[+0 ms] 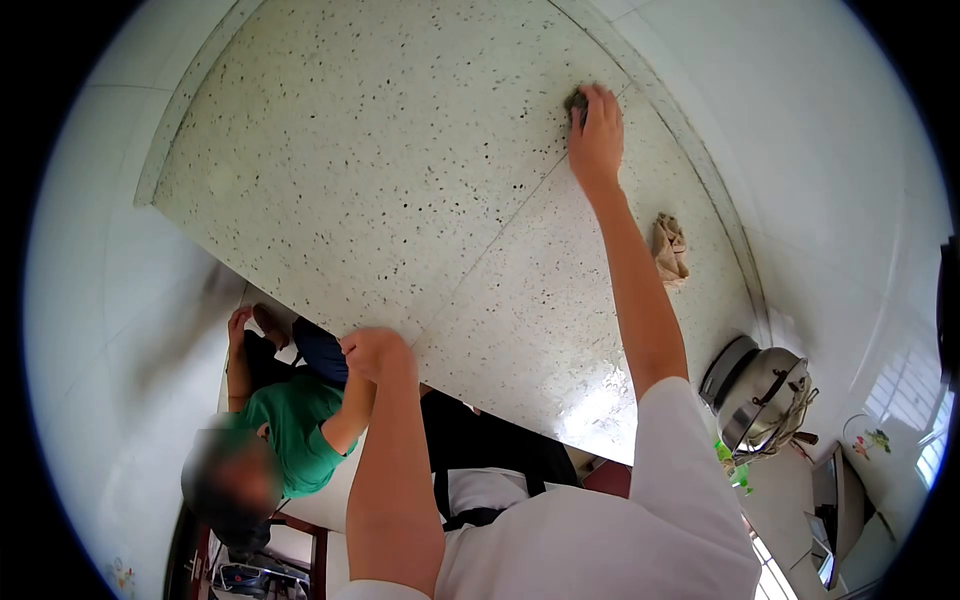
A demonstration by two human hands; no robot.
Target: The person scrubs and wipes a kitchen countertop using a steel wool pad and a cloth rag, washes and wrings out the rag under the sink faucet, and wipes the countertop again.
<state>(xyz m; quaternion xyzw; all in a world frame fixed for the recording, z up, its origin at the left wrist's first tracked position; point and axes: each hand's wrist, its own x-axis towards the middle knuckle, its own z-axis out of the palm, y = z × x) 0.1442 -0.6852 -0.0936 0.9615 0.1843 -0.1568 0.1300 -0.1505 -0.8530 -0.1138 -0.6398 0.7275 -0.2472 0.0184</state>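
Dark grey, rough-looking pad [577, 103], quantity one: lies on the pale slab of black-speckled stone [350, 150], toward its far right, just inside the raised border.

Your hands, two. Your right hand [598, 140], arm stretched out, is partly closed over that pad, fingers bent and lying close together, thumb down at its near edge; the palm covers much of it. Your left hand [377, 352], at the near edge of the slab, has its fingers curled inward; how tightly, and whether anything lies within them, you cannot tell from this angle.

Crumpled beige cloth [669, 250], quantity one: on the slab, right of your right forearm, apart from it.

Round silver-coloured metal pot [765, 395], quantity one: at the right, beyond the slab's near right corner, dark handle showing.

Person in a green short-sleeved shirt [295, 425], quantity one: at your left, below the slab's edge. One bare hand [239, 322] of theirs shows, well apart from yours; the other arm passes behind your left forearm, its hand hidden.
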